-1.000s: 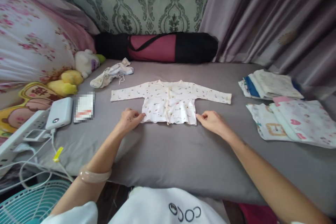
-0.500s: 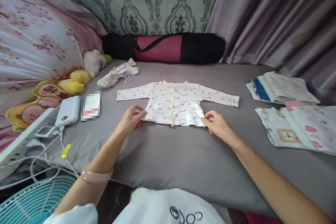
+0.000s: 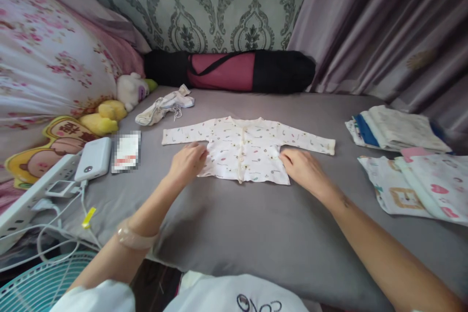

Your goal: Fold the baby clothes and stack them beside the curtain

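A small white baby shirt [image 3: 243, 148] with a tiny print and a front placket lies spread flat on the grey sheet, both sleeves stretched out sideways. My left hand [image 3: 188, 161] is closed at the shirt's left side edge, below the sleeve, its fingertips partly hidden. At the opposite side edge, under the other sleeve, my right hand [image 3: 302, 168] pinches the cloth between thumb and curled fingers. The bottom hem lies free between the two hands.
Folded baby clothes [image 3: 402, 129] and more folded cloths [image 3: 413, 185] lie at the right. A crumpled white garment [image 3: 164, 105], plush toys [image 3: 131, 91], a power bank [image 3: 93, 158] and a power strip [image 3: 40, 195] are on the left. A long black-and-red bag [image 3: 223, 70] lies against the wall.
Both hands have moved from the bottom corners of the shirt up along its sides, nearer the sleeves. The hem corners are let go, and the view has tilted slightly.
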`<state>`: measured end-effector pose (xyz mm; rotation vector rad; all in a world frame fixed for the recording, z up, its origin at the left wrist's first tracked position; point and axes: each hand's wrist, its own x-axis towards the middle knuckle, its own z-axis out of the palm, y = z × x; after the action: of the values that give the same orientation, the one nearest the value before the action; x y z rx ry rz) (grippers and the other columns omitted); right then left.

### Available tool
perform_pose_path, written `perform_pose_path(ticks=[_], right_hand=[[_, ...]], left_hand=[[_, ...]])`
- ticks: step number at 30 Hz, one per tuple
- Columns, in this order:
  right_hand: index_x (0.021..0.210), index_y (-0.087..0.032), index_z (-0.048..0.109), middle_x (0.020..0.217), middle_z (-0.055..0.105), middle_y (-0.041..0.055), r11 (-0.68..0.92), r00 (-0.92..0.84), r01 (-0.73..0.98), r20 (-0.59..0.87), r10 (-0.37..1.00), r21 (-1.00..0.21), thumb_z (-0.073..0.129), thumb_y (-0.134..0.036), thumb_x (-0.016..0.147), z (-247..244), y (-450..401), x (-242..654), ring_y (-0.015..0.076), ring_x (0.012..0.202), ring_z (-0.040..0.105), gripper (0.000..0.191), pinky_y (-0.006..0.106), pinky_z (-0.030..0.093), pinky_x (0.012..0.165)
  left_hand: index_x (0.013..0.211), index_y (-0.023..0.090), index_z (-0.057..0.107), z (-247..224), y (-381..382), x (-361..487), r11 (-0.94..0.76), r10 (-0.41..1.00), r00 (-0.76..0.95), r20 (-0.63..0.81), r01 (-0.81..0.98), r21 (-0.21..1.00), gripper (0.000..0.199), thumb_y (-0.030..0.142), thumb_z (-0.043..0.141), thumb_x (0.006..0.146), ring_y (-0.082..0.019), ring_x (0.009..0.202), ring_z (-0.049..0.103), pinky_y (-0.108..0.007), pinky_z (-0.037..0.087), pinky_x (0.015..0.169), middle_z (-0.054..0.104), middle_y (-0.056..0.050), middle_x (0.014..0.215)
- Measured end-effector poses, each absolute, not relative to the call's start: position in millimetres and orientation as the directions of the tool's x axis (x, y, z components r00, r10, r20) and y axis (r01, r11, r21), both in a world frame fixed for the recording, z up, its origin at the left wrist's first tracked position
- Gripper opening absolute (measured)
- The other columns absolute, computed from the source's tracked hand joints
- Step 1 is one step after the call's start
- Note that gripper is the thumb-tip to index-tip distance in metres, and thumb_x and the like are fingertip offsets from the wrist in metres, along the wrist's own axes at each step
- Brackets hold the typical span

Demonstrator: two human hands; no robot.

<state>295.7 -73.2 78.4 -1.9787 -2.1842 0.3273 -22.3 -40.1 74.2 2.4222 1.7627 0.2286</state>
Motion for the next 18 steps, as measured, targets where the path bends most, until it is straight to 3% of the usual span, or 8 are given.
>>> perform_pose_path(ticks=[3,6,9,12,18], right_hand=[[0.125,-0.011,0.058,0.131,0.059,0.0152,0.282,-0.240,0.899,0.161,0.957,-0.335,0.029,-0.024,0.100,68,-40,264,0.0223,0.120,0.053,0.041,0.033,0.038,0.102],[0.145,-0.002,0.038,0.154,0.033,0.0205,0.294,-0.274,0.903,0.108,0.956,-0.313,0.030,-0.032,0.102,46,-23,238,0.0306,0.143,0.028,0.054,0.047,0.020,0.116],[0.149,-0.004,0.033,0.158,0.024,0.0208,0.305,-0.303,0.915,0.050,0.952,-0.262,0.029,-0.041,0.101,30,-28,234,0.0338,0.146,0.019,0.061,0.055,0.013,0.118],[0.151,-0.010,0.033,0.159,0.022,0.0185,0.356,-0.354,0.910,0.050,0.934,-0.213,0.028,-0.042,0.101,27,-43,244,0.0329,0.147,0.017,0.060,0.057,0.013,0.118],[0.152,-0.012,0.033,0.160,0.021,0.0152,0.502,-0.511,0.839,0.013,0.859,-0.211,0.026,-0.040,0.102,36,-81,270,0.0290,0.148,0.015,0.057,0.053,0.017,0.120]], left_hand=[[0.124,0.016,0.056,59,-16,19,-0.587,0.810,0.562,0.169,0.763,0.271,0.036,0.027,0.033,0.098,-0.023,0.123,0.054,-0.036,0.042,0.102,0.059,-0.014,0.130],[0.140,0.007,0.044,39,-1,48,-0.556,0.829,0.554,0.075,0.803,0.215,0.050,0.036,0.035,0.099,-0.031,0.144,0.030,-0.049,0.023,0.118,0.040,-0.021,0.150],[0.148,0.008,0.035,24,-1,49,-0.507,0.859,0.511,0.024,0.844,0.175,0.061,0.047,0.030,0.100,-0.034,0.147,0.021,-0.055,0.017,0.119,0.027,-0.020,0.157],[0.150,0.011,0.033,20,-8,33,-0.525,0.850,0.525,0.044,0.839,0.139,0.064,0.051,0.025,0.100,-0.032,0.148,0.020,-0.051,0.016,0.120,0.025,-0.019,0.158],[0.152,0.014,0.029,23,-23,-6,-0.581,0.808,0.588,-0.023,0.803,0.136,0.065,0.052,0.021,0.100,-0.025,0.150,0.012,-0.045,0.011,0.122,0.021,-0.014,0.161]])
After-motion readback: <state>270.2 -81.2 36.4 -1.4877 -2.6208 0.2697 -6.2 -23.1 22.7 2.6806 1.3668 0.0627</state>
